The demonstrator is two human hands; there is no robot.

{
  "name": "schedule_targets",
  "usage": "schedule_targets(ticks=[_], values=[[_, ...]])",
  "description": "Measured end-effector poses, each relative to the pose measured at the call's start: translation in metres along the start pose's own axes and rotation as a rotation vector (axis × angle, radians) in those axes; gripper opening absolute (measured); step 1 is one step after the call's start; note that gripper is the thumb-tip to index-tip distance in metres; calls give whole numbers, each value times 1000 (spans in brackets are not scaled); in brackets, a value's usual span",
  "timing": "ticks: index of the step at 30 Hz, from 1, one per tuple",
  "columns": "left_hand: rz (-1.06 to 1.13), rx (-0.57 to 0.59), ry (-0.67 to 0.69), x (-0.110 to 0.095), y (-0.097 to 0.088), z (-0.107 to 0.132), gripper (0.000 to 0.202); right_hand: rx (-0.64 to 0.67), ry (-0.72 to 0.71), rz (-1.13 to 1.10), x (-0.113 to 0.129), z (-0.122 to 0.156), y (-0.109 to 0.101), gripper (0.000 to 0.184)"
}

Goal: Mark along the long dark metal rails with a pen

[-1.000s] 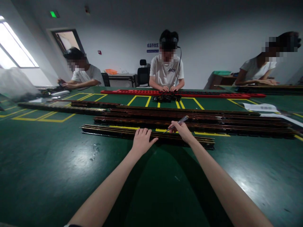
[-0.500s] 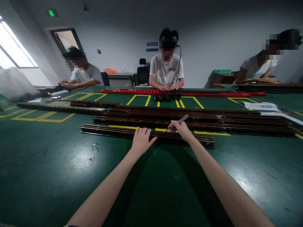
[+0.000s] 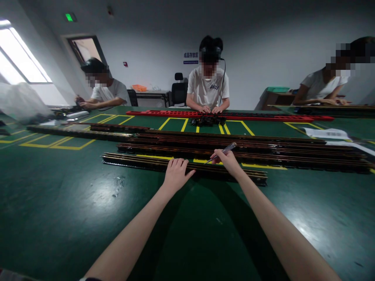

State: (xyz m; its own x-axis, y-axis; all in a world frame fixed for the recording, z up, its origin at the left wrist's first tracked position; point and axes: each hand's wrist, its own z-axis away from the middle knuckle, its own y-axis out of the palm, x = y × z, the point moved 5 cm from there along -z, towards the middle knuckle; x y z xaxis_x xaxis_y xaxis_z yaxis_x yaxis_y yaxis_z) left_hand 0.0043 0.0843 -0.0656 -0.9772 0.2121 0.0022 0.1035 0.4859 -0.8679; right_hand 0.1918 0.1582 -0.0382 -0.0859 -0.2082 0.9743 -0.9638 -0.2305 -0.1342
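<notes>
A long, dark rail (image 3: pixel 131 159) with thin brass-coloured edges lies crosswise on the green table in front of me. My left hand (image 3: pixel 176 173) is laid over its middle, fingers bent across the top and thumb along the near side, holding it. In my right hand (image 3: pixel 227 160) is a slim screwdriver (image 3: pixel 229 148) with a clear handle, gripped like a pen. Its thin shaft slants down to the left, and the tip is at the rail just right of my left thumb. Whether the tip touches the rail I cannot tell.
Several similar dark rails (image 3: pixel 175 149) lie just beyond. Farther back are a long red frame (image 3: pixel 293 118) and a tangled black part (image 3: pixel 208 120), with a co-worker (image 3: pixel 208 89) behind them. Other co-workers sit left and right. White paper (image 3: pixel 326 133) lies at right, plastic wrap (image 3: pixel 22 103) at left.
The whole view has shifted slightly to the right. Both hands, the screwdriver and the rail keep nearly the same positions relative to each other.
</notes>
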Motion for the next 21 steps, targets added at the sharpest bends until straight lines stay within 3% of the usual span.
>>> schedule_targets(ticks=[12,21], values=[[-12,-1,2,0,-1,0,46,-35,18,-38,-3,-3,-13,42],[-12,-19,0,0,-1,0,44,-50,13,-45,-9,-4,-22,27]])
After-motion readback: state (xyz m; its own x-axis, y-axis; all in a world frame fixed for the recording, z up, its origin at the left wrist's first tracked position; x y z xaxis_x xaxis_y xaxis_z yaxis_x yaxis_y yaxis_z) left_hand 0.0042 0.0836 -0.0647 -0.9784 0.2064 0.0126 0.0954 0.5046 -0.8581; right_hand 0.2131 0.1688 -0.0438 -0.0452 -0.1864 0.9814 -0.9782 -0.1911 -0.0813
